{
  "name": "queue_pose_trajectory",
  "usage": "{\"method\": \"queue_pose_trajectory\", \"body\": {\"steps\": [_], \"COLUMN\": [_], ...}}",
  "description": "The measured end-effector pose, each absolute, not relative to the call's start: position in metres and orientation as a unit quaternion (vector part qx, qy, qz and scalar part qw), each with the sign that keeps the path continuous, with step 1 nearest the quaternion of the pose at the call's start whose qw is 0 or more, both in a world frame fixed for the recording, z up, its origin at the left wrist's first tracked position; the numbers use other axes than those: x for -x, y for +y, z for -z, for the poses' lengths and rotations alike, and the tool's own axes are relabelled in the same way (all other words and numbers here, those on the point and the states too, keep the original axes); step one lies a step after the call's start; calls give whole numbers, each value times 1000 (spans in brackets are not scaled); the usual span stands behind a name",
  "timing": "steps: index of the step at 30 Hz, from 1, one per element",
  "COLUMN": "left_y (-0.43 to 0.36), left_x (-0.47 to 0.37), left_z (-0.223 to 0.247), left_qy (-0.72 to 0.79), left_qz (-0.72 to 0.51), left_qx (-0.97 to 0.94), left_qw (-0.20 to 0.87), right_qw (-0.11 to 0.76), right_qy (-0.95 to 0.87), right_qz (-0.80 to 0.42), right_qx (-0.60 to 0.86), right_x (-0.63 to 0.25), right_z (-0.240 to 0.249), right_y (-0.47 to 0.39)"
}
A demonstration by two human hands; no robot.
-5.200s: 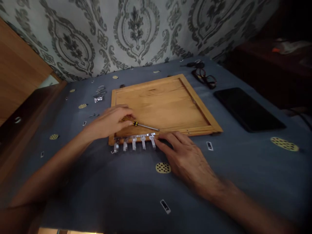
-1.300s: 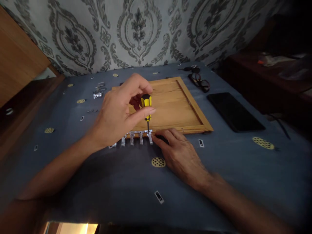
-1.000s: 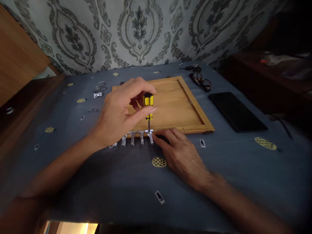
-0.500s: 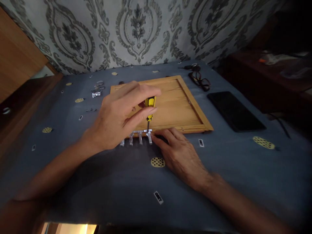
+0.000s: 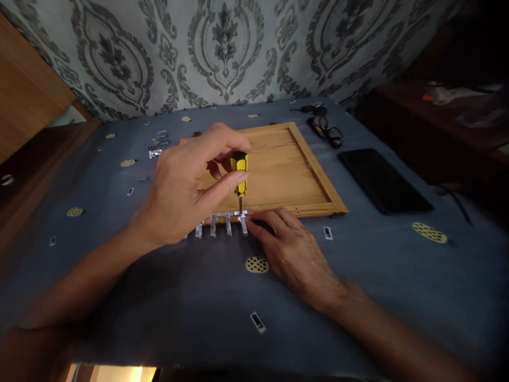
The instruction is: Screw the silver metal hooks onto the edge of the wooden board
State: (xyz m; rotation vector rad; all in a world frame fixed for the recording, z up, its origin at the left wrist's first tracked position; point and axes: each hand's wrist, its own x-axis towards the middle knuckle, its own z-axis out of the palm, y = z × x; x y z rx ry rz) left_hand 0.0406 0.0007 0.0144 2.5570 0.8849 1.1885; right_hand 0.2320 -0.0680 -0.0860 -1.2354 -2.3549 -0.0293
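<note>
Our left hand [image 5: 185, 183] grips the screwdriver [image 5: 240, 178] upright at the rightmost bracket [image 5: 244, 226]; our right hand [image 5: 296, 254] adjoins, its hold unclear.

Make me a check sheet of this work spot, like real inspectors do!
Surface: blue cloth with yellow prints.
Job's things: screwdriver nearly upright, its tip at the end clip; more clips along the near edge of the board.
Clutter: loose clips, slab, glasses.
Grips: left hand holds the screwdriver; right hand is beside the end clip, over something dark, unclear what.
Cables: thin dark cable right of the slab.
Surroundings: patterned backdrop, wooden panel at left.
</note>
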Motion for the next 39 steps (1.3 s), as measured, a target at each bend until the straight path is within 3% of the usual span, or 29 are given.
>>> {"method": "queue_pose_trajectory", "body": {"steps": [6,16,24,39], "left_y": [4,2,3,2], "left_x": [-44,-40,-43,-40], "left_z": [-10,-18,-14,-15], "left_qy": [252,273,249,258], "left_qz": [-430,-398,-443,-415], "left_qx": [-866,-868,-857,-867], "left_qw": [49,118,87,101], "right_qw": [246,241,236,245], "right_qy": [-858,-860,-859,-859], "right_qz": [11,1,11,10], "right_qx": [451,450,454,449], "right_x": [-231,-231,-231,-232], "right_z": [85,83,84,85], "right_y": [-68,-69,-68,-68]}}
